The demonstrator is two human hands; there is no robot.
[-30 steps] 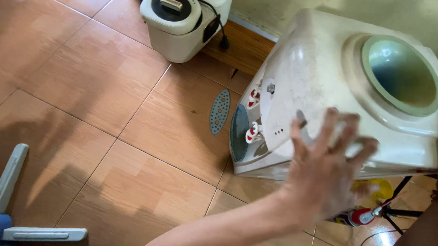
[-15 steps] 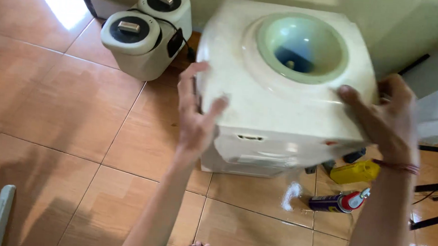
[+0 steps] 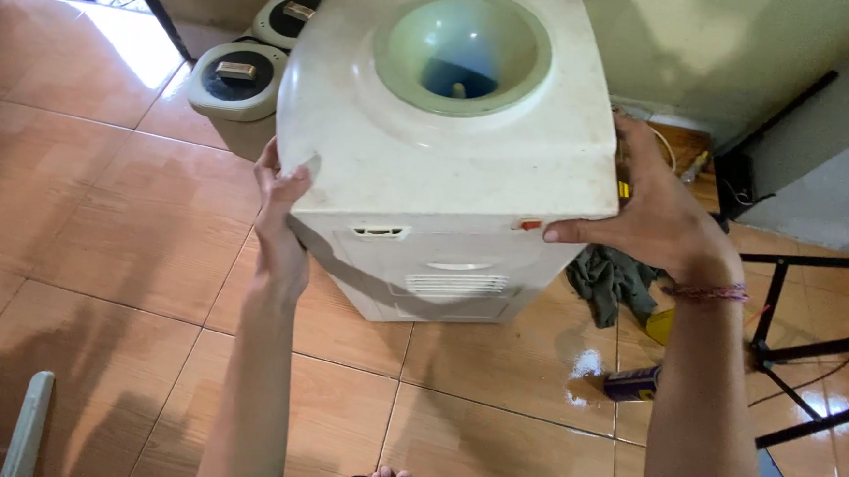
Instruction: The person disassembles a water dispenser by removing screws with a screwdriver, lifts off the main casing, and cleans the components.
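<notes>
At the centre of the frame, a white water dispenser (image 3: 448, 162) stands on the tiled floor (image 3: 105, 241), left hand (image 3: 280, 226) and right hand (image 3: 653, 217) clasping its sides, fingers pressed flat. Two rice cookers (image 3: 239, 79) sit upper left; a grey rag (image 3: 616, 278) and can (image 3: 635, 383) lie lower right.

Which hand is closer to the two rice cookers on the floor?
Left. The left hand grips the dispenser's side just in front of the rice cookers; the right hand holds the opposite side.
</notes>
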